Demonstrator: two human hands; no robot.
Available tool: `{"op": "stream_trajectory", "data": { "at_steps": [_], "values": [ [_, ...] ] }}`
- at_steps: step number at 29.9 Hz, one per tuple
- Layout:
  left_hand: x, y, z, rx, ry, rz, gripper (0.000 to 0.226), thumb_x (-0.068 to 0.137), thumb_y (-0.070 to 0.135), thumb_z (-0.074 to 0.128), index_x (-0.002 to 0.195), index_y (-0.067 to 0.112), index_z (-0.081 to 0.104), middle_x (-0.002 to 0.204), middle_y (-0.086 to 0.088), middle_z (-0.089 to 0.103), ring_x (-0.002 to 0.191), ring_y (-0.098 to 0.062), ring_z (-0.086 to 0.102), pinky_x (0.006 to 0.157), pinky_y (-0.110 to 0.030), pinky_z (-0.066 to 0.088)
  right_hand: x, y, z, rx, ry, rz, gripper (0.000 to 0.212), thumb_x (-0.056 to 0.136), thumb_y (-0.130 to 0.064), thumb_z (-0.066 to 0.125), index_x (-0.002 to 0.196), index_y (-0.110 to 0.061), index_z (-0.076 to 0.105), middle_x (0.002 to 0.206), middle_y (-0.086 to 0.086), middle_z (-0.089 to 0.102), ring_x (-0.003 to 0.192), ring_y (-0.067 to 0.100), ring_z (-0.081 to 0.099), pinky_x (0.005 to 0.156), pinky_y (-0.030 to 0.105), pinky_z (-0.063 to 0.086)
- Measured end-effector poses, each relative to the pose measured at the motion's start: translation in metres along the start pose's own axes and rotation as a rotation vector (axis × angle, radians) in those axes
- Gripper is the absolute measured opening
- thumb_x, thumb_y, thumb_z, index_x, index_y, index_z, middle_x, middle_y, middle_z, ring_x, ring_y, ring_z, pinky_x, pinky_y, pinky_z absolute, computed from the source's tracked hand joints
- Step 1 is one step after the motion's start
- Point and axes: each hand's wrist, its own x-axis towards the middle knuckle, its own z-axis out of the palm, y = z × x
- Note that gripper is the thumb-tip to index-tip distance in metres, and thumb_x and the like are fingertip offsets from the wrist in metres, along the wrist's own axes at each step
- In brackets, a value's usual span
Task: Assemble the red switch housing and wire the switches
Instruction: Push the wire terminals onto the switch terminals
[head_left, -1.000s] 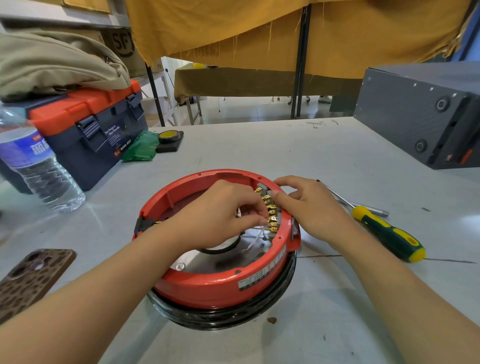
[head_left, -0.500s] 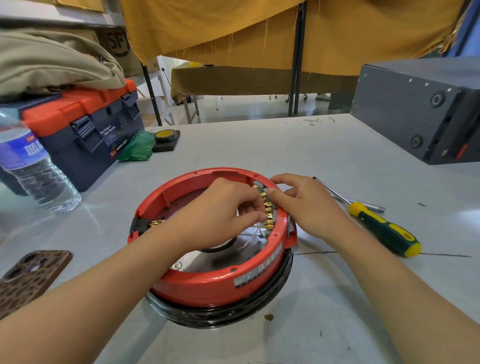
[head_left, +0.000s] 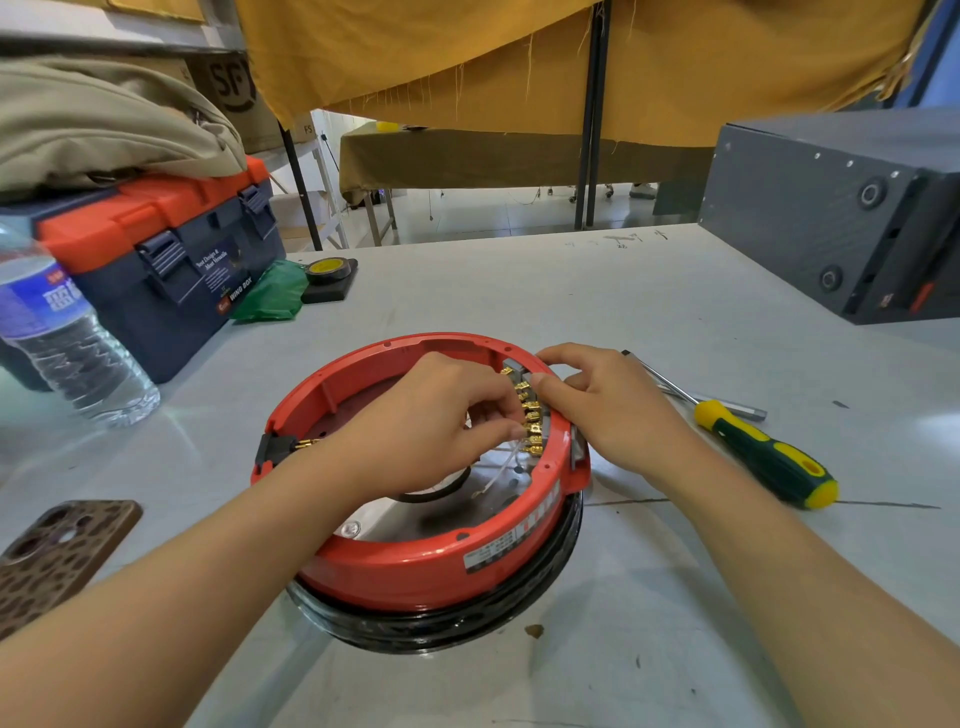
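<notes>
Red plastic forms the round switch housing (head_left: 415, 566), which sits on a black ring on the pale grey worktable (head_left: 675, 597) and serves as the landmark for everything else. Against the pictures from a second ago, little has shifted: both hands have stayed at the row of brass switch terminals (head_left: 531, 415) on the housing's inner right wall, with only slight finger movement there, so I judge the wiring step to be under way, not finished. The left hand (head_left: 431, 426) reaches into the housing with curled fingers pinched at the terminals (whether it holds one of the thin white wires (head_left: 506, 462) I cannot tell). The right hand (head_left: 608, 410) grips the housing's rim beside the terminals, thumb pressed at the top of the row. To the right of the housing lies a green-and-yellow-handled screwdriver (head_left: 763, 457), untouched. Left of it stand a clear plastic water bottle (head_left: 62, 343) and a blue toolbox with an orange lid (head_left: 156, 260); beyond the housing, mustard cloth hangs over a dim room.
</notes>
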Motion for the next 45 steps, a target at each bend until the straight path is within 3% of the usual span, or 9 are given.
{"op": "stream_trajectory", "data": {
  "at_steps": [8,19,28,34,39,43,45],
  "values": [
    [-0.0001,0.0005,0.0015,0.017,-0.006,0.009,0.005,0.084,0.013,0.07,0.079,0.012,0.072,0.067,0.018,0.055,0.065,0.012,0.052,0.062,-0.001,0.033,0.0007,0.0006,0.0003,0.006,-0.002,-0.001,0.019,0.093,-0.029,0.054,0.109,-0.024,0.062,0.073,0.017,0.072,0.068,0.027,0.068,0.066,0.038,0.053],
    [-0.0011,0.0011,0.0012,0.011,-0.001,-0.017,0.007,0.084,0.015,0.069,0.079,0.013,0.071,0.064,0.02,0.052,0.066,0.011,0.052,0.062,-0.003,0.034,0.0002,-0.0005,0.0001,0.001,0.0,-0.002,0.022,0.093,-0.03,0.053,0.112,-0.022,0.062,0.073,0.015,0.072,0.068,0.025,0.068,0.067,0.035,0.051],
    [-0.0005,0.001,0.0039,0.011,0.004,-0.024,0.007,0.084,0.017,0.069,0.079,0.012,0.071,0.068,0.008,0.062,0.06,0.004,0.051,0.061,-0.005,0.034,0.0012,0.0014,0.001,-0.014,0.025,-0.016,0.023,0.093,-0.03,0.053,0.112,-0.021,0.063,0.069,0.013,0.072,0.063,0.017,0.067,0.059,0.024,0.048],
    [0.0002,0.0008,0.005,-0.015,0.016,-0.01,0.004,0.082,0.013,0.072,0.08,0.01,0.073,0.069,0.005,0.065,0.061,0.007,0.05,0.062,-0.005,0.034,0.0013,0.0031,0.0031,0.004,0.063,-0.015,0.021,0.092,-0.031,0.055,0.107,-0.02,0.065,0.04,-0.006,0.056,0.041,-0.002,0.053,0.048,0.009,0.037],
    [-0.0018,-0.0019,0.004,-0.058,0.024,-0.049,0.004,0.081,0.016,0.073,0.084,0.014,0.075,0.073,0.003,0.07,0.069,-0.002,0.058,0.063,-0.006,0.038,-0.001,-0.0008,0.0016,-0.06,0.087,-0.025,0.026,0.09,-0.038,0.056,0.111,-0.026,0.067,0.051,-0.018,0.053,0.053,-0.005,0.058,0.053,0.005,0.038],
    [-0.0031,-0.002,0.0033,-0.106,0.032,-0.08,0.005,0.082,0.013,0.07,0.082,0.015,0.076,0.074,0.004,0.072,0.072,-0.005,0.061,0.064,-0.007,0.04,-0.0022,-0.0036,0.0007,-0.126,0.101,-0.02,0.031,0.09,-0.042,0.056,0.114,-0.025,0.067,0.075,-0.011,0.058,0.077,0.01,0.062,0.07,0.022,0.04],
    [-0.003,-0.0011,0.0034,-0.106,0.021,-0.084,0.007,0.082,0.011,0.069,0.082,0.014,0.075,0.073,0.003,0.071,0.071,-0.006,0.061,0.063,-0.007,0.04,-0.003,-0.0044,0.0008,-0.143,0.123,-0.021,0.031,0.09,-0.042,0.057,0.113,-0.025,0.067,0.076,-0.01,0.057,0.08,0.012,0.061,0.071,0.023,0.039]
  ]
}}
